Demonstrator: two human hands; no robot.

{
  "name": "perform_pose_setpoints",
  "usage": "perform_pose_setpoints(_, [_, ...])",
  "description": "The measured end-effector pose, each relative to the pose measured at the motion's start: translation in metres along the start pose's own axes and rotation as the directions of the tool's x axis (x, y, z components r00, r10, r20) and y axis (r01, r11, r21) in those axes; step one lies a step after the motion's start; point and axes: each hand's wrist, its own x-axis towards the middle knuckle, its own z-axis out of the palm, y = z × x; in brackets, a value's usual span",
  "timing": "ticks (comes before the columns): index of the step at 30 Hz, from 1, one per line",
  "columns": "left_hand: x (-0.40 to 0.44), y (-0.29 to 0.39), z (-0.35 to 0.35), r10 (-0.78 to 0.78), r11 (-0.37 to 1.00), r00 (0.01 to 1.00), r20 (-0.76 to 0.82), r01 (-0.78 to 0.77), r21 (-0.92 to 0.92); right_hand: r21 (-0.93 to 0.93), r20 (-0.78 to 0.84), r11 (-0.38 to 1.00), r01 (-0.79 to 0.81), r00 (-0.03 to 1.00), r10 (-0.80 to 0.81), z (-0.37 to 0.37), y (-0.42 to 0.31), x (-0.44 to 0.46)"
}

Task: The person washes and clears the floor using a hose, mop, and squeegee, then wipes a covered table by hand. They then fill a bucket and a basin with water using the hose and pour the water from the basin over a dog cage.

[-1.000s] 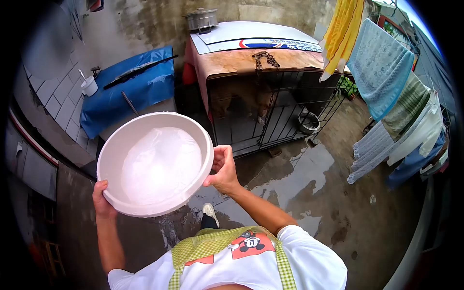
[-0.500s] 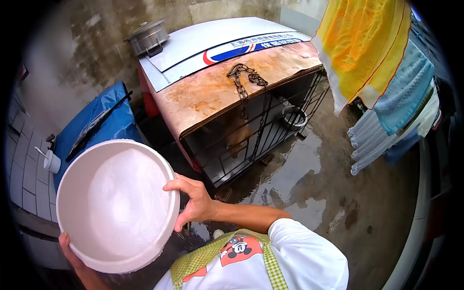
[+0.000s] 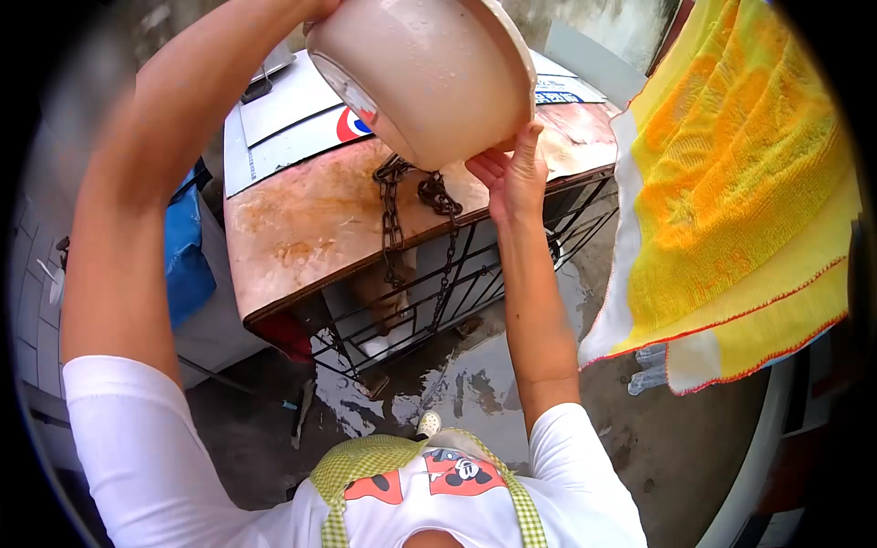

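Note:
A pale plastic basin is raised over the top of a cage and tipped, its outer side towards me and its inside hidden. My right hand grips the basin's lower right rim, thumb and fingers pressed on it. At the basin's upper left edge, my left hand is only partly visible, with its fingers hidden behind the basin. Just below the basin a rusty chain hangs over the edge of the stained board that covers the cage.
An animal stands behind the cage bars. A yellow towel hangs close on the right. At the left is a blue cover beside a white cup. The ground is wet.
The basin has gone up and to the right, from level with the inside showing to tipped with its outside showing. Both arms have risen with it. The cage and yellow towel appear closer.

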Motion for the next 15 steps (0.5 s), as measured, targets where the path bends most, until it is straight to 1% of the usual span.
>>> perform_pose_setpoints(2, [0.044, -0.011, 0.025, 0.018, 1.000, 0.999, 0.031, -0.017, -0.023, -0.045, -0.021, 0.999, -0.031, 0.999, 0.030, -0.027, -0.002, 0.027])
perform_pose_setpoints(4, [0.067, -0.024, 0.029, 0.036, 0.996, 0.988, 0.150, -0.024, -0.081, -0.072, -0.062, 0.996, 0.058, 0.996, -0.063, -0.043, -0.001, 0.045])
perform_pose_setpoints(5, [0.071, -0.026, 0.028, 0.029, 0.995, 0.992, 0.126, -0.017, -0.097, -0.075, -0.060, 0.995, 0.060, 0.996, -0.065, -0.049, -0.003, 0.054])
perform_pose_setpoints(6, [0.076, -0.028, 0.026, 0.024, 0.995, 0.992, 0.127, -0.011, -0.100, -0.035, -0.041, 0.992, 0.125, 0.991, -0.126, -0.055, -0.003, 0.062])
perform_pose_setpoints(8, [0.091, -0.037, 0.014, 0.184, 0.954, 0.946, 0.266, -0.107, -0.281, 0.041, 0.008, 0.975, 0.219, 0.976, -0.220, -0.063, -0.006, 0.073])
perform_pose_setpoints(9, [0.080, -0.037, 0.010, 0.230, 0.950, 0.945, 0.233, -0.166, -0.266, 0.043, 0.022, 0.966, 0.255, 0.966, -0.256, -0.060, -0.009, 0.070])
perform_pose_setpoints(10, [0.070, -0.036, 0.003, 0.229, 0.947, 0.946, 0.227, -0.163, -0.276, 0.045, 0.039, 0.956, 0.290, 0.956, -0.292, -0.053, -0.012, 0.066])
perform_pose_setpoints(11, [0.058, -0.037, -0.004, 0.267, 0.935, 0.942, 0.206, -0.202, -0.290, 0.037, 0.045, 0.959, 0.283, 0.958, -0.284, -0.047, -0.012, 0.060])
perform_pose_setpoints(13, [0.031, -0.041, -0.024, 0.327, 0.909, 0.935, 0.136, -0.272, -0.317, 0.031, 0.087, 0.939, 0.342, 0.935, -0.343, -0.034, -0.012, 0.046])
perform_pose_setpoints(14, [0.016, -0.045, -0.036, 0.322, 0.907, 0.937, 0.132, -0.266, -0.325, 0.024, 0.092, 0.942, 0.335, 0.937, -0.336, -0.026, -0.009, 0.036])
perform_pose_setpoints(15, [-0.003, -0.049, -0.047, 0.369, 0.889, 0.923, 0.111, -0.316, -0.331, 0.035, 0.129, 0.938, 0.346, 0.929, -0.347, -0.016, -0.005, 0.024])
